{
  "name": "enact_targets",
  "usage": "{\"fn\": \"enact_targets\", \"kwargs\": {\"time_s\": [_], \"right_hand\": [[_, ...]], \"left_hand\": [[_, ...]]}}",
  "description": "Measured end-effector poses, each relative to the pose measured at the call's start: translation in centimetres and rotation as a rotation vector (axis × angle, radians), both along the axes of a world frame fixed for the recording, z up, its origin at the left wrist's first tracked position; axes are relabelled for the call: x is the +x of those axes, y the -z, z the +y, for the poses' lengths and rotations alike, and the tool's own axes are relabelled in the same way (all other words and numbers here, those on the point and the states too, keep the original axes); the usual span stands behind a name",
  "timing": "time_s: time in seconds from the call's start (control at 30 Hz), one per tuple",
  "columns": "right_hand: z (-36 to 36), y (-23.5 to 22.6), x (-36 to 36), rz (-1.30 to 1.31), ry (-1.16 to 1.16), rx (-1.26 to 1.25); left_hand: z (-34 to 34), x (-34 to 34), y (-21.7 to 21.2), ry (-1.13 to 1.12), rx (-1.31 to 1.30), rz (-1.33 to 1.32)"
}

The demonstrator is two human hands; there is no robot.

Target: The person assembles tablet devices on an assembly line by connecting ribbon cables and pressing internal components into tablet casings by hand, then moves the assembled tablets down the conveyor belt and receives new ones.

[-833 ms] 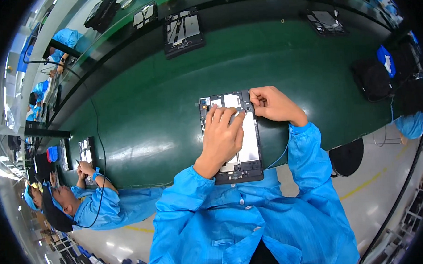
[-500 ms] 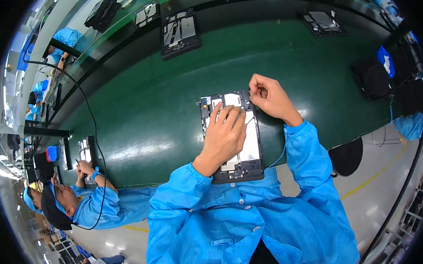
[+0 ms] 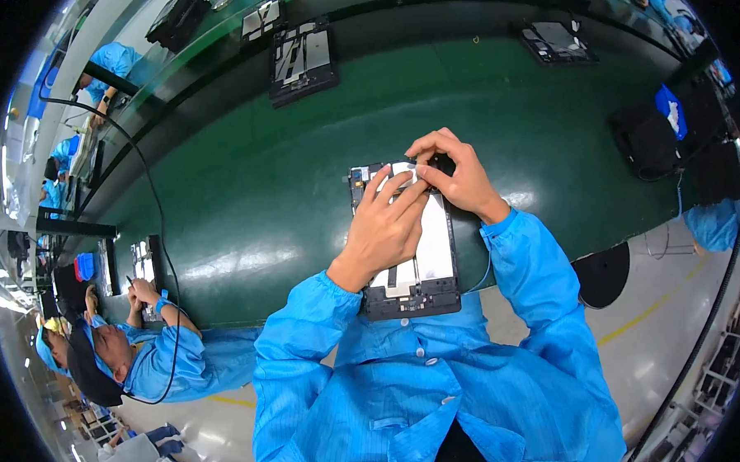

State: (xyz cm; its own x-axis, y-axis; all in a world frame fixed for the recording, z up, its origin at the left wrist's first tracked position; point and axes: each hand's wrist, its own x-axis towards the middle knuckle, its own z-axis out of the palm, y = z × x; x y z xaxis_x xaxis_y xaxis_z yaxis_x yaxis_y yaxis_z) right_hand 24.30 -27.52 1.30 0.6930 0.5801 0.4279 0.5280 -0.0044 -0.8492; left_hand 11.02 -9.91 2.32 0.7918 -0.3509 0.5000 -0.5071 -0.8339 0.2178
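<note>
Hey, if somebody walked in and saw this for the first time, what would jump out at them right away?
Probably the two bare hands meeting over an opened flat device at the centre of the green belt: the left hand lies flat on it, the right hand pinches at its far end. Next, the bright blue sleeves below, and a co-worker in blue bent over another device at lower left.

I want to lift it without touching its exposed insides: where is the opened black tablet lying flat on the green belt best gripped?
Probably by the two long side edges of the opened black tablet, near its end toward the person, coming from above. It lies flat, the left hand and right hand cover the far end, and the near end is bare.
</note>
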Motion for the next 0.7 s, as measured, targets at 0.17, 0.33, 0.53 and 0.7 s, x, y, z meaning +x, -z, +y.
{"fn": "enact_targets", "kwargs": {"time_s": [0.17, 0.33, 0.53, 0.7], "right_hand": [[0.1, 0.2, 0.1, 0.082, -0.03, -0.011], [0.3, 0.3, 0.2, 0.068, -0.008, -0.069], [0.1, 0.1, 0.4, 0.055, -0.012, -0.118], [-1.1, 0.4, 1.2, 0.081, -0.136, -0.118]], "left_hand": [[0.0, 0.0, 0.1, -0.008, 0.022, -0.007], [0.1, 0.1, 0.2, -0.013, -0.005, -0.003], [0.2, 0.3, -0.2, 0.014, -0.026, 0.006], [0.5, 0.5, -0.1, 0.03, -0.06, 0.024]]}}
